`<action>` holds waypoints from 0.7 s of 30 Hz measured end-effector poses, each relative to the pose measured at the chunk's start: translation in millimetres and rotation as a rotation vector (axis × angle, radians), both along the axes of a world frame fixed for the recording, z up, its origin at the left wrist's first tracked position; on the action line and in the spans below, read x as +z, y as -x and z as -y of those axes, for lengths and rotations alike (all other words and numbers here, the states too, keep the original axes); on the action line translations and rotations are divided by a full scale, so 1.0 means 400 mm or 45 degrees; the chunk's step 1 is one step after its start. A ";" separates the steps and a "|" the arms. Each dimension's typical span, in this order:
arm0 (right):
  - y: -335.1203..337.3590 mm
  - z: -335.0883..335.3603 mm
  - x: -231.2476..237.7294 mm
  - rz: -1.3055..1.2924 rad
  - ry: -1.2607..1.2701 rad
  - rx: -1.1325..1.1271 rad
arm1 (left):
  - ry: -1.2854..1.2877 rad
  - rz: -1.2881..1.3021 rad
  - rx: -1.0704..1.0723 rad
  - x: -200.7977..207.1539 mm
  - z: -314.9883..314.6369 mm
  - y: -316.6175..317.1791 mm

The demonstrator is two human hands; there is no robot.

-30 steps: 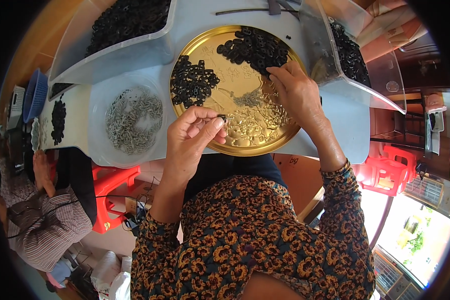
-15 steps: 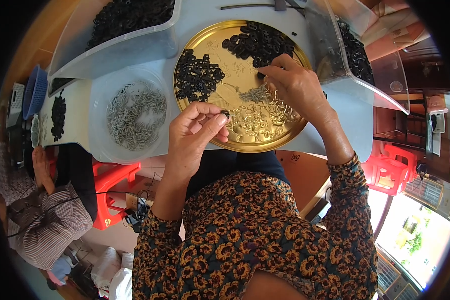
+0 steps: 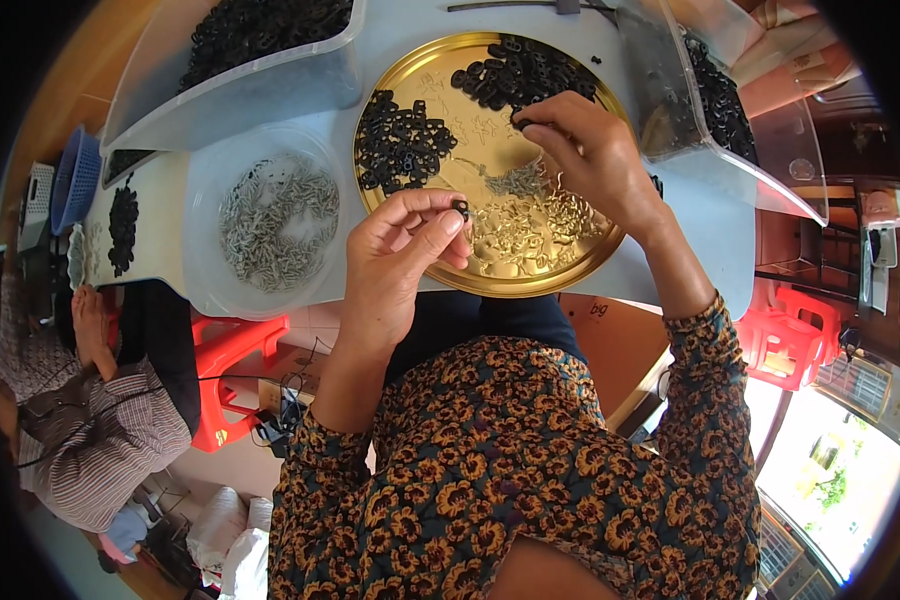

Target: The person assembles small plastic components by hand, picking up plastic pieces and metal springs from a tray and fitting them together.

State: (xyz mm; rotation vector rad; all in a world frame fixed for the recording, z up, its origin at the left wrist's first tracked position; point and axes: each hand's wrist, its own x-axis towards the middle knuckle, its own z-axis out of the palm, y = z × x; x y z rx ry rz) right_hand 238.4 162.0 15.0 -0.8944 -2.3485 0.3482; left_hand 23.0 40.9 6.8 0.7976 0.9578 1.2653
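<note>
Between thumb and forefinger, my left hand (image 3: 405, 245) pinches a small black plastic part (image 3: 460, 208) over the near left of a round gold tray (image 3: 490, 287). My right hand (image 3: 595, 160) is closed on another black part (image 3: 519, 121), above the tray's right side. On the tray lie a pile of squarish black pieces (image 3: 400, 140) at the left and a pile of longer oval black pieces (image 3: 515, 72) at the back. Shiny gold-coloured metal pieces (image 3: 530, 235) spread over the near side, beside a small heap of grey pins (image 3: 518, 180).
A round clear tub of grey metal pins (image 3: 280, 220) stands left of the tray. Clear bins with black parts flank it, one at back left (image 3: 240, 100) and one at right (image 3: 715, 130). A person in a striped sleeve (image 3: 120, 430) sits at the left, near red stools (image 3: 220, 385).
My right hand has drawn slightly up and back from the oval pile, a black part now showing at its fingertips. My left hand keeps its pinch; the whole view has shifted a little.
</note>
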 end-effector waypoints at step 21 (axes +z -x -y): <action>0.072 0.196 -0.002 -1.119 1.386 -0.031 | -0.108 0.271 0.033 0.014 0.003 -0.032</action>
